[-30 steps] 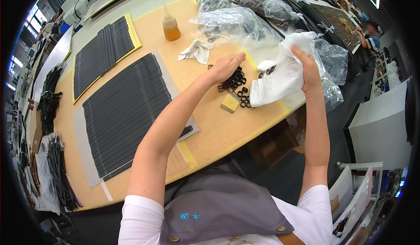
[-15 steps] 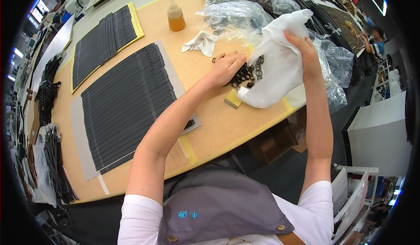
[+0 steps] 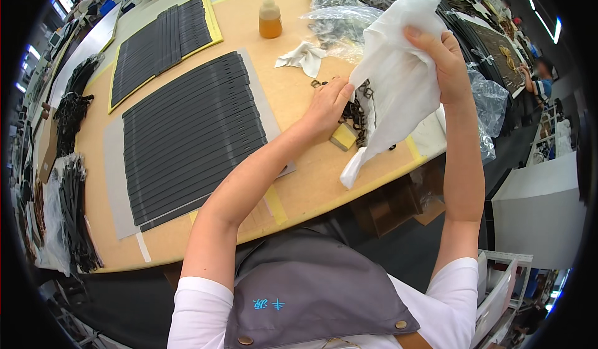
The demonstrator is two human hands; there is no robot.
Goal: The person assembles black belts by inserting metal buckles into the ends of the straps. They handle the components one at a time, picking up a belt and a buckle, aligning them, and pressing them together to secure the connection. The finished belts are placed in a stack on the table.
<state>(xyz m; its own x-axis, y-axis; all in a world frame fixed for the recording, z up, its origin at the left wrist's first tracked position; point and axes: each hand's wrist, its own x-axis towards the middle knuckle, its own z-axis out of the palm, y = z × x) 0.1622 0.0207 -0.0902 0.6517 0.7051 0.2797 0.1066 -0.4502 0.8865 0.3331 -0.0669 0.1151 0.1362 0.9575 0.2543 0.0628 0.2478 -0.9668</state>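
Observation:
A limp, thin white bag hangs over the right part of the table. Its upper part is gripped by my right hand, thumb on the near side and fingers behind. My left hand is closed at the bag's left edge, its fingertips appearing to pinch it. Below and beside that hand lies a pile of small dark metal buckles, partly covered by the bag. A small yellow and grey block sits close to my left wrist.
Black strips lie in rows on a grey board and a yellow-edged board. An amber-filled squeeze bottle and a crumpled white cloth stand farther back. Clear plastic bags are heaped beyond. Black strap bundles line the left edge.
My right hand has lifted the bag slightly, and it now hangs longer and narrower. My left hand has moved from over the buckles to the bag's edge. The view has shifted a little.

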